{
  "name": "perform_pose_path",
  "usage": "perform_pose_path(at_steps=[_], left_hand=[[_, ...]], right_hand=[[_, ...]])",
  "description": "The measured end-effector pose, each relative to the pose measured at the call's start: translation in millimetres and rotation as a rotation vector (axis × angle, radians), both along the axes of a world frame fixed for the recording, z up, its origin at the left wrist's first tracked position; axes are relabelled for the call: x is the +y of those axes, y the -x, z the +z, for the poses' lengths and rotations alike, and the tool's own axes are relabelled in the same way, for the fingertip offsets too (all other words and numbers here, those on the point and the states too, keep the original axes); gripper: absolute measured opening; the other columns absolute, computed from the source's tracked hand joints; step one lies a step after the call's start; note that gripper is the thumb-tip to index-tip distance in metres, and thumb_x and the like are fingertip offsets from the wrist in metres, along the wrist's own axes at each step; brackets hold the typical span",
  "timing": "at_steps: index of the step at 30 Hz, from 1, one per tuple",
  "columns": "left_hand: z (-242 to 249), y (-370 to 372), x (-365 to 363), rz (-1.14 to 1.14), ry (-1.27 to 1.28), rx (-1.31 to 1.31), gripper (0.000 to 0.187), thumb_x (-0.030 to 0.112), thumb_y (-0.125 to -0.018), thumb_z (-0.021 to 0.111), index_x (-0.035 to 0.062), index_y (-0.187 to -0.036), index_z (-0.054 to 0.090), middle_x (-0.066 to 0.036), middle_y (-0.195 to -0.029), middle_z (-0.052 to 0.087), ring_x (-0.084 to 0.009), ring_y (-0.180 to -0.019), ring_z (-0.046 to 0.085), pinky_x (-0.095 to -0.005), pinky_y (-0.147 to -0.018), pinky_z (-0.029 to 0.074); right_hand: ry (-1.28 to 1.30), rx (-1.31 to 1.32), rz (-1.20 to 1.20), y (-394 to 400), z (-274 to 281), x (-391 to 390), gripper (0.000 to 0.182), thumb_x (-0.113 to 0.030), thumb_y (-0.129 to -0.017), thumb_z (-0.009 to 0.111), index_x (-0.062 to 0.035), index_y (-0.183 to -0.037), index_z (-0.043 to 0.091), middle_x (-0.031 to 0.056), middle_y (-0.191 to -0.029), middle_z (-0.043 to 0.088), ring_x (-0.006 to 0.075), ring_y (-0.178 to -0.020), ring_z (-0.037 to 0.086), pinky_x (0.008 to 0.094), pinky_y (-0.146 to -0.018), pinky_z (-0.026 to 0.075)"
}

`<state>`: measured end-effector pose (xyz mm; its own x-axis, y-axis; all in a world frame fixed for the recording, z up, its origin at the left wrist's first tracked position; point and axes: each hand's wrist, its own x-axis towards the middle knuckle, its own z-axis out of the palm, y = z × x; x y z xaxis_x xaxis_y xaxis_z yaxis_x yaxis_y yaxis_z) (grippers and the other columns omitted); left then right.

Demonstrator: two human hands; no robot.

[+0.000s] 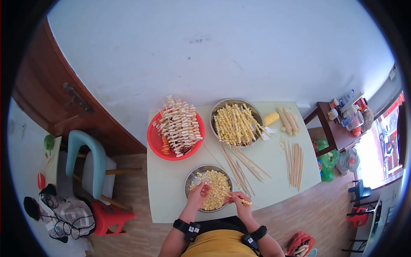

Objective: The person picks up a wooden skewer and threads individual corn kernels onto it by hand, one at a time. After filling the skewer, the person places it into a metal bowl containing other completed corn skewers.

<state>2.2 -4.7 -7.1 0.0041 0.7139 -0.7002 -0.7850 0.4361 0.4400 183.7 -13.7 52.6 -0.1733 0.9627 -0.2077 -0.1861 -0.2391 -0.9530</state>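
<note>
My left hand (198, 195) hovers over the left side of a metal bowl (191, 176) full of corn pieces (214, 192), its fingers pinched on a piece. My right hand (240, 201) grips a thin wooden skewer (245, 201) with a few corn pieces threaded on it, at the bowl's right rim. Both wrists carry black bands.
A red bowl (155, 143) holds pale skewers, and a metal bowl (218, 107) holds finished corn skewers. Loose wooden skewers (294, 165) lie on the pale table (167, 197), with corn cobs (287, 121) at the back. A blue chair (87, 160) and red stool (109, 216) stand left.
</note>
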Motion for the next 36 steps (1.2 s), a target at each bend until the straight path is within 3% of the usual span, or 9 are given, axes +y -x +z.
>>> perform_pose_path(at_steps=[5, 12, 17, 22, 24, 26, 30, 36], left_hand=[[-16, 3, -1, -0.027, -0.059, 0.048, 0.019, 0.022, -0.081, 0.053, 0.0065, -0.092, 0.058, -0.003, -0.078, 0.059, -0.0079, -0.072, 0.055, -0.0173, -0.058, 0.039], [4, 1, -6, -0.030, -0.007, 0.026, 0.020, 0.022, -0.081, 0.054, 0.0058, -0.092, 0.058, -0.002, -0.078, 0.059, -0.0077, -0.073, 0.054, -0.0176, -0.059, 0.039], [18, -37, -20, -0.332, -0.160, -0.163, 0.020, 0.019, -0.083, 0.049, 0.0027, -0.095, 0.053, -0.005, -0.089, 0.056, -0.0135, -0.086, 0.054, -0.0249, -0.074, 0.044], [12, -39, -23, -0.267, -0.095, -0.135, 0.022, 0.013, -0.084, 0.044, 0.0000, -0.102, 0.049, -0.010, -0.094, 0.055, -0.0175, -0.090, 0.054, -0.0274, -0.081, 0.043], [10, -30, -23, -0.214, -0.074, -0.106, 0.024, 0.010, -0.085, 0.042, -0.0016, -0.105, 0.046, -0.012, -0.096, 0.054, -0.0190, -0.093, 0.053, -0.0280, -0.083, 0.042], [13, -16, -24, -0.098, -0.216, -0.031, 0.026, 0.007, -0.085, 0.039, -0.0052, -0.107, 0.044, -0.013, -0.100, 0.054, -0.0211, -0.098, 0.052, -0.0281, -0.085, 0.041], [12, 5, -27, -0.096, -0.180, 0.146, 0.027, 0.002, -0.085, 0.035, -0.0062, -0.110, 0.042, -0.016, -0.106, 0.051, -0.0240, -0.101, 0.050, -0.0285, -0.085, 0.042], [7, 9, -32, -0.091, -0.152, 0.248, 0.026, 0.002, -0.083, 0.041, -0.0042, -0.109, 0.045, -0.017, -0.104, 0.053, -0.0216, -0.095, 0.054, -0.0247, -0.079, 0.045]], right_hand=[[0.002, -0.026, 0.010, -2, 4, -1, 0.018, -0.011, -0.085, 0.044, 0.0038, -0.092, 0.053, 0.0143, -0.080, 0.060, 0.0186, -0.071, 0.060, 0.0259, -0.065, 0.046], [0.011, 0.010, 0.006, -2, 6, -1, 0.018, -0.009, -0.085, 0.044, 0.0053, -0.092, 0.052, 0.0131, -0.080, 0.059, 0.0166, -0.071, 0.059, 0.0244, -0.064, 0.046], [0.012, 0.009, 0.029, 6, -9, -1, 0.018, -0.010, -0.085, 0.044, 0.0046, -0.092, 0.052, 0.0128, -0.080, 0.059, 0.0166, -0.070, 0.059, 0.0245, -0.064, 0.046], [0.070, 0.015, 0.037, 8, -17, -2, 0.020, -0.010, -0.085, 0.042, 0.0043, -0.094, 0.052, 0.0123, -0.080, 0.058, 0.0174, -0.069, 0.059, 0.0252, -0.065, 0.047], [0.164, 0.086, -0.071, 9, -16, 0, 0.021, -0.011, -0.085, 0.044, 0.0043, -0.098, 0.051, 0.0121, -0.082, 0.059, 0.0167, -0.072, 0.059, 0.0233, -0.064, 0.047], [0.188, 0.087, -0.060, 2, -9, 5, 0.022, -0.012, -0.085, 0.044, 0.0042, -0.099, 0.051, 0.0129, -0.083, 0.059, 0.0173, -0.073, 0.059, 0.0237, -0.064, 0.047], [0.185, 0.067, -0.036, -1, -1, 5, 0.020, -0.009, -0.082, 0.048, 0.0036, -0.098, 0.051, 0.0144, -0.084, 0.059, 0.0181, -0.073, 0.060, 0.0245, -0.066, 0.047], [0.123, -0.001, 0.021, -3, 4, 2, 0.014, -0.007, -0.081, 0.050, 0.0026, -0.090, 0.052, 0.0147, -0.081, 0.060, 0.0177, -0.069, 0.060, 0.0256, -0.065, 0.048]])
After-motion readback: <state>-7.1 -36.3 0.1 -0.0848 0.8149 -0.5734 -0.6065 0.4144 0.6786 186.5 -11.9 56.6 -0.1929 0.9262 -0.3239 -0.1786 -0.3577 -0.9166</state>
